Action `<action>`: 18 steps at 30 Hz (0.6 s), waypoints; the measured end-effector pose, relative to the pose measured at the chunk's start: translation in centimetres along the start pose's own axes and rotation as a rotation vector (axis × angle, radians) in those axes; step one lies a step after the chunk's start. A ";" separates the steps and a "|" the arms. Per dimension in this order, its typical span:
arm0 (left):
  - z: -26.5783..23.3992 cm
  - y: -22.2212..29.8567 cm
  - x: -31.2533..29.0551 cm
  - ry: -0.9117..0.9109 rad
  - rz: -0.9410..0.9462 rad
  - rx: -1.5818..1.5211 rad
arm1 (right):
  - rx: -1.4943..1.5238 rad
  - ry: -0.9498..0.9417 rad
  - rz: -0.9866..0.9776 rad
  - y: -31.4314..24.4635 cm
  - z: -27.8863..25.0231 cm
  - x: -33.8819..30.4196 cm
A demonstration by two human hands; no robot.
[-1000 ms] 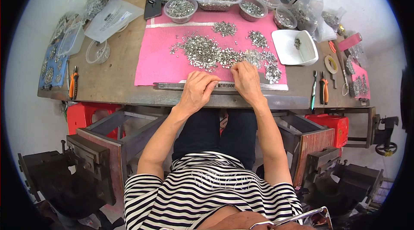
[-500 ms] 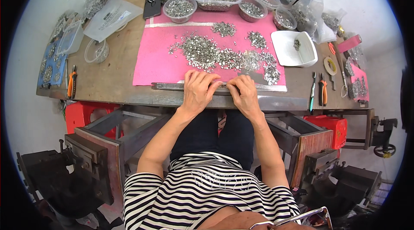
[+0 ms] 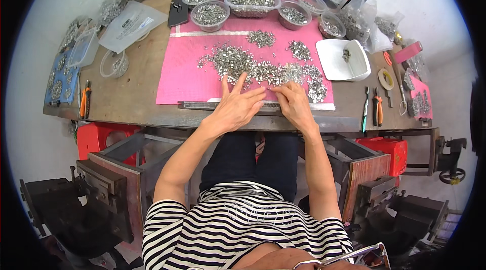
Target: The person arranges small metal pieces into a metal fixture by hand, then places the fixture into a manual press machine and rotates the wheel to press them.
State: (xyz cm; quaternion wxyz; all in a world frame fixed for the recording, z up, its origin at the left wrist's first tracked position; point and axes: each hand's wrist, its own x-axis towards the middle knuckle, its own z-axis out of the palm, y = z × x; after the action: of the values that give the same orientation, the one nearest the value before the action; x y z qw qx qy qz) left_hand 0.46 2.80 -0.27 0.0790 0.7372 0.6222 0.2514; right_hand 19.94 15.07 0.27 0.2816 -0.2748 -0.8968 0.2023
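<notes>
Pink mat [image 3: 179,70]: left hand [image 3: 235,109] shifted from bar [image 3: 199,105] toward pile [image 3: 233,61], fingers spread; right hand [image 3: 295,105] curled, hold untellable; bar apparently released.

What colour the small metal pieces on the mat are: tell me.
The metal pieces are silvery, seen best in the head view against the pink mat.

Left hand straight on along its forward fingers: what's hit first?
Probably the big heap of silvery pieces on the pink mat; two fingertips of the left hand seem at its near edge, though height is unclear.
</notes>
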 end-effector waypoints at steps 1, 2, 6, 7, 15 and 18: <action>-0.4 -0.2 -0.3 0.001 0.001 0.003 | 0.077 -0.006 0.026 0.2 -0.2 -0.1; -0.9 -0.4 -0.6 0.027 -0.032 -0.043 | 0.105 0.019 0.052 0.1 -0.5 0.0; -0.9 -0.8 0.4 0.257 -0.074 -0.074 | 0.083 0.016 0.128 -0.1 -0.7 0.5; -0.9 -0.8 0.8 0.251 -0.128 -0.099 | 0.079 0.011 0.090 -0.2 -0.4 0.7; 0.6 -0.7 3.3 0.226 -0.002 -0.010 | -0.011 -0.017 0.061 0.0 1.3 1.6; 1.1 -1.1 3.5 0.218 -0.001 0.015 | 0.029 -0.006 0.016 -0.2 1.0 1.3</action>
State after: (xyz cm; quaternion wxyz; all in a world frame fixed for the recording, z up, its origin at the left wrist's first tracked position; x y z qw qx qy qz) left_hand 0.41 6.57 -0.74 0.0056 0.7057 0.6294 0.3253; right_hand 18.30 15.48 0.12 0.2810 -0.2773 -0.8924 0.2186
